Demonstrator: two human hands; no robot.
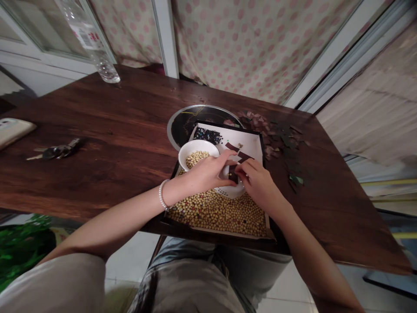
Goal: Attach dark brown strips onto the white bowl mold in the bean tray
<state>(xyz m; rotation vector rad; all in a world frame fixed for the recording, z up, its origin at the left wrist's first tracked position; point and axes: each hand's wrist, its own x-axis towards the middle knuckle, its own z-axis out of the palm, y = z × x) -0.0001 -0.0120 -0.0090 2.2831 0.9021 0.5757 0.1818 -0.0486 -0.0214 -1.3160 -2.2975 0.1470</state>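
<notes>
My left hand [208,171], with a pearl bracelet [162,195] at its wrist, meets my right hand [257,184] above a white perforated dish [234,192]. A dark brown square piece [233,174] sits between them, pinched by my right fingertips; my left fingers lie close over it. A white bowl of soybeans [198,152] stands just beyond my left hand. Both hands are over a black tray [263,148] lined with white paper. Loose soybeans [218,215] fill its near half, with a small heap of dark beads [207,135] and dark red squares [232,147] at the far end.
Dark leaf-like scraps [280,141] lie scattered on the wooden table [97,113] right of the tray. A round black plate [180,126] sits under the tray's far edge. Keys [55,150], a pale phone-like object [13,132] and a plastic bottle [93,45] are to the left.
</notes>
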